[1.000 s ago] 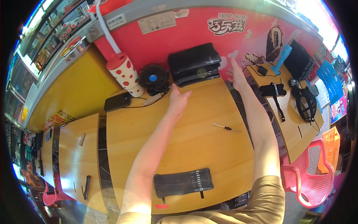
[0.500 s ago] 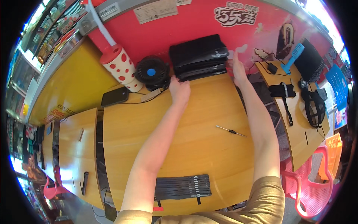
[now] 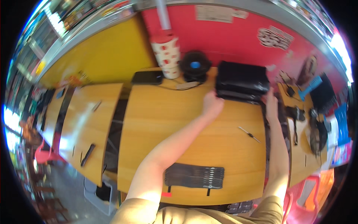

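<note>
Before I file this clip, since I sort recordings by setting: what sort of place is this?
Probably a small shop or eatery with seating, judging by the red-fronted cabinet bearing stickers, the wooden tables and the pink plastic chair.

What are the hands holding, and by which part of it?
The black stack, by its near corners: left hand at the lower left, right hand at the lower right. Blur hides the exact finger placement.

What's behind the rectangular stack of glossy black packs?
Above the stack, a flat red panel shows behind it. Lower down, the stack blocks the view; anything there can't be seen.
</note>
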`<action>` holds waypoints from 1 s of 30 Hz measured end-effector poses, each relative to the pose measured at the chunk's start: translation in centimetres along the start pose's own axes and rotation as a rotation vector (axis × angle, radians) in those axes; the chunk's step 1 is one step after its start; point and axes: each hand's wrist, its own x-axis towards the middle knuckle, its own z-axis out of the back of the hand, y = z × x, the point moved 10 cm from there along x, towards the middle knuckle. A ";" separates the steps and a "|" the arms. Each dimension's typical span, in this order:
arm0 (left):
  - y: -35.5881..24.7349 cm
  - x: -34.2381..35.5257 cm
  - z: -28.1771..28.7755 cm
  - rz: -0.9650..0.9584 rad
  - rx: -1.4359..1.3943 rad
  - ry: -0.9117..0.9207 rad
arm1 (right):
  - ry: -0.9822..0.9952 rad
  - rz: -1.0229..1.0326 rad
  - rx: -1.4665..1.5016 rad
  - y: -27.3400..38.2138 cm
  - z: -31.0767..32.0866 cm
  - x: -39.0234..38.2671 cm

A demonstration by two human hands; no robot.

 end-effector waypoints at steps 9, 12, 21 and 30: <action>-0.2 -8.1 6.5 0.054 -0.185 -0.095 | 0.153 -0.021 -0.061 -0.2 0.6 -6.1; 0.4 -10.0 9.5 0.045 -0.191 -0.098 | 0.263 -0.059 -0.054 0.0 -2.3 -7.9; 2.0 -13.1 17.1 0.100 -0.188 -0.112 | 0.326 0.042 -0.091 3.1 -9.6 -14.5; 1.9 -13.0 15.3 0.203 -0.390 0.024 | 0.261 -0.028 -0.007 2.7 -8.0 -15.1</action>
